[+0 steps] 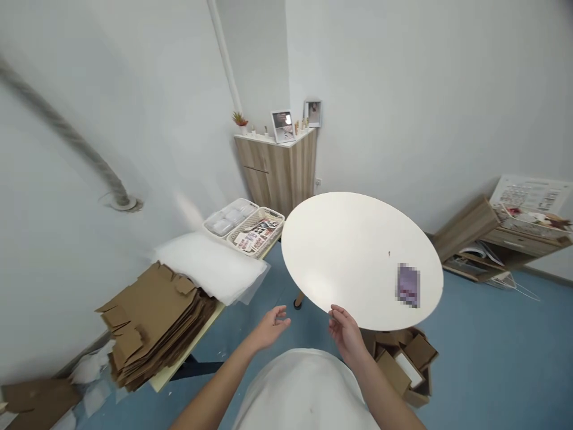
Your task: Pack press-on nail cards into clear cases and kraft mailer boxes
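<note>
My left hand [271, 326] hangs over the blue floor, between the side table and the round white table [349, 239]. Its fingers are apart and hold nothing. At the near edge of the round table is my right hand [344, 328], fingers loosely curled and parted, with nothing in it; whether it touches the edge I cannot tell. A small purple item [408, 285], blurred by pixels, lies on the right of the round table. To the left, a stack of flattened cardboard boxes [156, 310] lies beside white translucent sheets [210, 263].
White baskets [255, 230], one holding printed cards, stand at the side table's far end. A wooden cabinet [277, 164] bears picture frames and small plants. An open carton [418, 397] of boxes sits under the round table. At right is a low wooden shelf [514, 245].
</note>
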`<state>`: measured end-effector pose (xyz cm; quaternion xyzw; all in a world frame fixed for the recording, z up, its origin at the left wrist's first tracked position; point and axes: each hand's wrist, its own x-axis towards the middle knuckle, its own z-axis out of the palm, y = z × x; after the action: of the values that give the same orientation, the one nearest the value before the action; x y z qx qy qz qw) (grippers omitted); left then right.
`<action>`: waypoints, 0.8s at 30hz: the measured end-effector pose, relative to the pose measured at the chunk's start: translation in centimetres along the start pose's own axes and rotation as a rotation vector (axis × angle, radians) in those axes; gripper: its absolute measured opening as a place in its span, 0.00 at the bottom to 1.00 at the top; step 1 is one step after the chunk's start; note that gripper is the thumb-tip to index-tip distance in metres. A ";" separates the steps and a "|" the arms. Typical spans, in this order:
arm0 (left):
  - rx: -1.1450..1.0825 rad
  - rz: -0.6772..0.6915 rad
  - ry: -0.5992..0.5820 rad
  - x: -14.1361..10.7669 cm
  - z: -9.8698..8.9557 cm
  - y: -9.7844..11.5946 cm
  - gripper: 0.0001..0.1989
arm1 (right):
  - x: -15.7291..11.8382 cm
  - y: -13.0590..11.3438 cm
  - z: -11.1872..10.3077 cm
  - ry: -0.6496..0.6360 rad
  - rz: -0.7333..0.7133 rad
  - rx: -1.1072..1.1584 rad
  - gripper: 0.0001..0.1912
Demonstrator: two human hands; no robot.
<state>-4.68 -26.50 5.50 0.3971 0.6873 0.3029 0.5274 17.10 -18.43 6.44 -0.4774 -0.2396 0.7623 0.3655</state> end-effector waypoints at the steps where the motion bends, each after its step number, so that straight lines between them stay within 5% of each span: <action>1: 0.002 0.006 0.018 -0.6 -1.1 -0.3 0.33 | 0.1 0.7 1.4 -0.020 0.024 0.011 0.14; 7: -0.013 0.058 0.179 -3.0 -6.9 -1.5 0.32 | 1.9 2.6 7.8 -0.193 0.064 -0.149 0.11; 14: -0.072 0.095 0.334 -3.2 -10.8 -2.2 0.32 | 5.9 2.5 12.9 -0.266 0.078 -0.311 0.10; 24: -0.124 -0.062 0.455 0.1 -16.8 -2.2 0.30 | 16.1 2.3 21.0 -0.299 0.156 -0.356 0.11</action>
<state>-21.44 -27.44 7.97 0.2643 0.7804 0.4100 0.3912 -7.04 -7.59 4.90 -0.4331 -0.3842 0.7962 0.1760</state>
